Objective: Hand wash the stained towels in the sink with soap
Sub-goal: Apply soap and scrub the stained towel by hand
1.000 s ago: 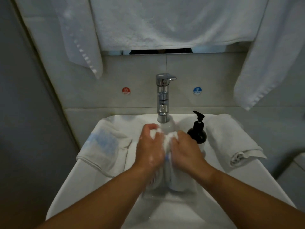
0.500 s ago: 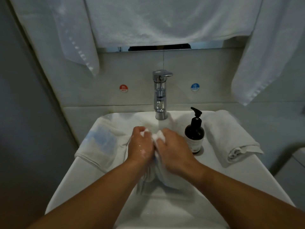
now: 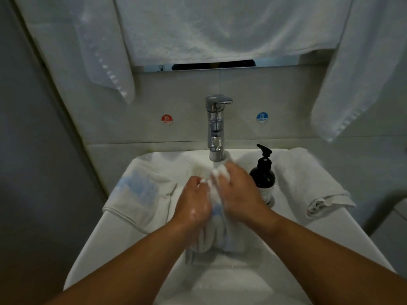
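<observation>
Wet towel (image 3: 220,236) front and centre, bunched up over the basin of the sink (image 3: 105,243), just near of the faucet (image 3: 214,128). Both hands are on it: left hand (image 3: 193,205) curled round the near-left side of the bunch, right hand (image 3: 237,192) clamped over the far-right side, the two almost meeting, skin shiny and wet. Count the towels at the sink and that's three: this one, a stained towel (image 3: 141,192) draped over the left rim with a pale blue blotch, and a folded towel (image 3: 308,186) lying on the right rim. Up on the wall, three white hanging towels (image 3: 220,29), left, middle and right, all cut off by the top edge. One dark soap bottle (image 3: 263,177) with a pump stands just right of the right hand. Two labels flank the faucet: a red hot sticker (image 3: 167,119) left, a blue cold sticker (image 3: 262,117) right. The held towel is white with a faint blue tinge between the hands. Its far end is blurred, and whether water runs from the spout is hard to say.
</observation>
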### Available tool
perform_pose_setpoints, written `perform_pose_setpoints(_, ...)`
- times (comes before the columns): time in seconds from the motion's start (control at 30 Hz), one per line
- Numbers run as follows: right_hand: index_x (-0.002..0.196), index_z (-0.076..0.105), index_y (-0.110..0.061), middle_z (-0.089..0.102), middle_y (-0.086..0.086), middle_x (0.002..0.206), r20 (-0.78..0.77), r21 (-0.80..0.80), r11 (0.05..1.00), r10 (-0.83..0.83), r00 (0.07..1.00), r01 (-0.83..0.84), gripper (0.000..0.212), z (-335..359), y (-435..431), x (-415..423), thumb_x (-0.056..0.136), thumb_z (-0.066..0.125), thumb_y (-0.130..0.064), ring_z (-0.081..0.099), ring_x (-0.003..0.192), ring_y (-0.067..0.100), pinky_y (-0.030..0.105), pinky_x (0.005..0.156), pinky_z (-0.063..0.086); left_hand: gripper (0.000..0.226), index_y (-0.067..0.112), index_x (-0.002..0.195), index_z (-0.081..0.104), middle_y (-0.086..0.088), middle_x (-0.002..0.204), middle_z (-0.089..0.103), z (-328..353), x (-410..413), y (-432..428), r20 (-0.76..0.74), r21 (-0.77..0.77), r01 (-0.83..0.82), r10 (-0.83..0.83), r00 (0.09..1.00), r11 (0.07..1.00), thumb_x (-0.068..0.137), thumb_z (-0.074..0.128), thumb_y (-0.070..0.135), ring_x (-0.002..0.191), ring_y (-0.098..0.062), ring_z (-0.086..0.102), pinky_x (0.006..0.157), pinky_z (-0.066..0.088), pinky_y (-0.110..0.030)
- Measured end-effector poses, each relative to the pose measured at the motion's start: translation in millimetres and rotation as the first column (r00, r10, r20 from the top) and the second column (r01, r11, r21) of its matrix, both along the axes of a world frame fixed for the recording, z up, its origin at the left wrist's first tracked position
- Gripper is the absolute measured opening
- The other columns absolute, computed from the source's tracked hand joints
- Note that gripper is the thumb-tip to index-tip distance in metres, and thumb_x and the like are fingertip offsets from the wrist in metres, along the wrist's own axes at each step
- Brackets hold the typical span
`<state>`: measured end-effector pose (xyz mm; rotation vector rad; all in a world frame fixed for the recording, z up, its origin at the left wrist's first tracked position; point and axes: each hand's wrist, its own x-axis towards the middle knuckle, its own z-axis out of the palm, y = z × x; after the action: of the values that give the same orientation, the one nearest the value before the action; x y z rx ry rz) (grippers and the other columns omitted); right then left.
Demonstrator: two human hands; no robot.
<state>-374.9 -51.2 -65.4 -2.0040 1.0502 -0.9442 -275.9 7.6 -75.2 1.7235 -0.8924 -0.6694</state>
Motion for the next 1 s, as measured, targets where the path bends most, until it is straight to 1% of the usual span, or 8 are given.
perform_pose_setpoints(0.13, 0.108, 0.061, -0.009, 0.067, 0.013, 0.109, -0.211, 0.071, 0.991, -0.093, 0.973, 0.11, 0.03, -5.7, -11.7, -11.5, 0.106, 0.041, -0.032, 0.063, 0.105, 0.033, 0.037, 0.087, 0.048, 0.015, 0.028, 0.112, 0.061, 0.007, 0.097, 0.069, 10.5, -8.9, 0.5, -0.082, -0.178, 0.058, -0.074, 0.994, 0.982, 0.104, 0.05, 0.02, 0.086, -0.005, 0.069, 0.08, 0.057, -0.025)
perform_pose_setpoints(0.2, 0.105, 0.063, -0.012, 0.068, 0.009, 0.106, -0.295, 0.07, 0.998, 0.018, 0.955, 0.002, 0.029, -5.0, 1.5, -12.4, 0.105, 0.042, -0.031, 0.064, 0.101, 0.029, 0.035, 0.082, 0.047, 0.016, 0.034, 0.113, 0.058, 0.003, 0.104, 0.069, 7.7, -0.4, -5.3, -0.051, -0.145, -0.038, 0.031, 0.998, 0.989, 0.103, 0.05, 0.025, 0.093, -0.017, 0.069, 0.088, 0.058, -0.038)
perform_pose_setpoints(0.3, 0.095, 0.055, -0.02, 0.061, -0.002, 0.094, -0.207, 0.008, 0.992, 0.126, 0.97, -0.127, 0.017, 1.5, 17.3, -3.7, 0.104, 0.048, -0.033, 0.057, 0.086, 0.019, 0.032, 0.073, 0.04, 0.02, 0.027, 0.113, 0.058, -0.005, 0.108, 0.068, 1.4, 9.0, -5.1, -0.09, -0.034, -0.12, 0.116, 0.989, 0.992, 0.099, 0.047, 0.035, 0.101, -0.027, 0.066, 0.096, 0.054, -0.05)
perform_pose_setpoints(0.47, 0.1, 0.059, -0.013, 0.066, 0.006, 0.101, -0.132, 0.025, 0.994, -0.098, 0.986, 0.102, 0.026, -0.9, -14.3, -9.5, 0.106, 0.043, -0.033, 0.063, 0.098, 0.028, 0.031, 0.076, 0.041, 0.015, 0.024, 0.112, 0.061, -0.003, 0.102, 0.07, 7.6, -10.5, 4.6, -0.091, -0.139, 0.089, -0.102, 0.991, 0.986, 0.106, 0.047, 0.027, 0.096, -0.02, 0.07, 0.088, 0.058, -0.04)
perform_pose_setpoints(0.6, 0.099, 0.065, -0.015, 0.068, 0.007, 0.101, -0.286, 0.003, 0.998, 0.055, 0.957, -0.056, 0.03, -4.1, 0.2, -16.2, 0.106, 0.041, -0.032, 0.063, 0.095, 0.029, 0.034, 0.078, 0.048, 0.012, 0.029, 0.112, 0.06, 0.0, 0.105, 0.069, 8.0, 0.8, -6.2, -0.049, -0.167, -0.053, 0.045, 0.998, 0.985, 0.104, 0.051, 0.026, 0.093, -0.02, 0.068, 0.088, 0.058, -0.042)
perform_pose_setpoints(0.73, 0.083, 0.049, -0.025, 0.061, -0.004, 0.085, -0.098, -0.062, 0.989, 0.13, 0.987, -0.137, 0.022, 0.6, 9.4, -1.7, 0.103, 0.05, -0.033, 0.058, 0.08, 0.018, 0.034, 0.069, 0.045, 0.022, 0.025, 0.108, 0.06, -0.006, 0.107, 0.069, -5.3, 11.7, -4.3, -0.019, -0.035, -0.059, 0.058, 0.998, 0.998, 0.102, 0.044, 0.038, 0.1, -0.027, 0.066, 0.096, 0.053, -0.051)
perform_pose_setpoints(0.9, 0.08, 0.049, -0.023, 0.06, -0.001, 0.085, -0.093, 0.026, 0.994, -0.101, 0.99, 0.104, 0.027, 0.1, -19.7, -13.9, 0.105, 0.045, -0.032, 0.06, 0.088, 0.026, 0.03, 0.07, 0.035, 0.019, 0.023, 0.111, 0.065, -0.002, 0.103, 0.072, 6.4, -5.4, 2.2, -0.103, -0.2, 0.142, -0.164, 0.981, 0.969, 0.106, 0.047, 0.019, 0.095, -0.019, 0.07, 0.086, 0.059, -0.032)
perform_pose_setpoints(1.0, 0.082, 0.061, -0.02, 0.067, -0.001, 0.084, -0.117, 0.042, 0.999, -0.028, 0.993, 0.033, 0.036, -5.5, -18.6, -18.3, 0.104, 0.043, -0.042, 0.065, 0.086, 0.022, 0.03, 0.071, 0.041, 0.018, 0.024, 0.111, 0.066, -0.004, 0.105, 0.074, 8.8, 1.4, -2.2, -0.216, -0.304, 0.098, -0.169, 0.962, 0.948, 0.104, 0.052, 0.014, 0.094, -0.021, 0.073, 0.079, 0.061, -0.035)
